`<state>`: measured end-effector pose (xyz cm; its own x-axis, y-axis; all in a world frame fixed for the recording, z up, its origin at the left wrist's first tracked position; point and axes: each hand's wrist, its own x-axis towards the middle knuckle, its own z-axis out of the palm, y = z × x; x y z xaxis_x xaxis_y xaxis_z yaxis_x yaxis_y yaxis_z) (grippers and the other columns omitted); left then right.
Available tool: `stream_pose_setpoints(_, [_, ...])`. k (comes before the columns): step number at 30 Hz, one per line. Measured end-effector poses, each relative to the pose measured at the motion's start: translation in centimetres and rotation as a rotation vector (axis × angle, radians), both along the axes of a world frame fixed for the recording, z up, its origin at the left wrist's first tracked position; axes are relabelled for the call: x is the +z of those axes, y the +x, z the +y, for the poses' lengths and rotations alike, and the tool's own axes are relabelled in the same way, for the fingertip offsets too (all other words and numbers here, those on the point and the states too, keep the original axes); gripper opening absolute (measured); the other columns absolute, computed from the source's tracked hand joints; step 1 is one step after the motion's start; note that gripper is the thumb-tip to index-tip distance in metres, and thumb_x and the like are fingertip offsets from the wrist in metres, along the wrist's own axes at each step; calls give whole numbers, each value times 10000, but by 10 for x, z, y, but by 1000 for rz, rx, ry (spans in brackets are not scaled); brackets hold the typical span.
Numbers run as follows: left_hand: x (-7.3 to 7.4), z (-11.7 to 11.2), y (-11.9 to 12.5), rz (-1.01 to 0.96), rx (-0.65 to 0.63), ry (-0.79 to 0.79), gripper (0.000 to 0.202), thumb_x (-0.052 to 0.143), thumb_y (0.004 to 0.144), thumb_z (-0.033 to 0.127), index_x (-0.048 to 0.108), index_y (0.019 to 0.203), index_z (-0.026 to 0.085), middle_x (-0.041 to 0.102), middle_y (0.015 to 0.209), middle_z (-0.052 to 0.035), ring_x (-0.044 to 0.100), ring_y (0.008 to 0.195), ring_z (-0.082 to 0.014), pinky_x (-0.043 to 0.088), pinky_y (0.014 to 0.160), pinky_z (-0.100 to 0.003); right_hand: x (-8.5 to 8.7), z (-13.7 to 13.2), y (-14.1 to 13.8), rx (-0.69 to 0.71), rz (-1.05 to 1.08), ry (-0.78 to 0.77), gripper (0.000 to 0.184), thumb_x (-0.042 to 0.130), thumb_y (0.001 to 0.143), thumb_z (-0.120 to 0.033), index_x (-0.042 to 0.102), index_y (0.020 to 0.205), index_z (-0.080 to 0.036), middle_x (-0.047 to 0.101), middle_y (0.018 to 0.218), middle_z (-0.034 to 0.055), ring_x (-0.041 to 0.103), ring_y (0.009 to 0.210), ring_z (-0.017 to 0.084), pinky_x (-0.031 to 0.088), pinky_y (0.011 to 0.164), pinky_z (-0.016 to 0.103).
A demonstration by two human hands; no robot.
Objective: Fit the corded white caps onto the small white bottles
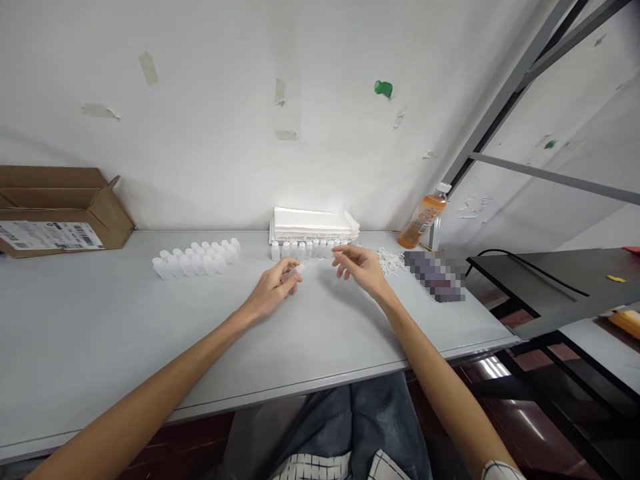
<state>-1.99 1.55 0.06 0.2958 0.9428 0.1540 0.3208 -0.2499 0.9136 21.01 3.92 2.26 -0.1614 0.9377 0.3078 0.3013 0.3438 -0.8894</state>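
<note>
My left hand [274,289] rests on the grey table [100,333] with its fingers curled round a small white plastic bottle [295,272]. My right hand [359,265] hovers just right of it, fingers spread and slightly bent, holding nothing that I can see. A row of small white bottles [305,249] stands just behind both hands, in front of a white tray stack [314,223]. A pile of small white parts [390,260] lies to the right of my right hand.
A group of several white bottles [196,260] stands to the left. A cardboard box [55,210] sits at the far left against the wall. An orange drink bottle [425,217] leans at the back right beside a metal frame. A black table [555,280] adjoins on the right.
</note>
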Motion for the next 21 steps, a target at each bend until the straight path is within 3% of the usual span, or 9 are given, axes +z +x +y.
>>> stream_pose_setpoints(4, [3, -3, 1, 38, 18, 33, 258, 406, 909, 431, 531, 1004, 226, 508, 741, 16, 464, 633, -123, 391, 589, -249, 3, 13, 41, -431, -431, 185, 234, 546, 809, -341, 719, 830, -185, 709, 786, 51, 629, 660, 170, 444, 608, 278])
stream_pose_setpoints(8, [7, -5, 3, 72, 87, 76, 362, 358, 919, 502, 505, 794, 196, 447, 661, 21, 404, 602, -124, 348, 560, -249, 9, 16, 72, -617, -730, 33, 214, 582, 758, -372, 736, 777, -224, 719, 778, 30, 630, 726, 204, 390, 610, 287])
stream_pose_setpoints(14, [6, -2, 3, 166, 180, 139, 357, 488, 854, 506, 488, 697, 186, 481, 659, 30, 433, 620, -121, 346, 580, -239, 9, 14, 73, -543, -877, -67, 185, 612, 734, -375, 745, 760, -250, 719, 784, 21, 622, 756, 203, 347, 603, 275])
stream_pose_setpoints(21, [3, -2, 4, 204, 176, 173, 208, 527, 821, 390, 497, 753, 195, 495, 641, 45, 429, 589, -112, 348, 566, -228, 3, 16, 68, -520, -919, 7, 188, 568, 749, -298, 748, 760, -243, 715, 794, 29, 613, 733, 190, 327, 590, 266])
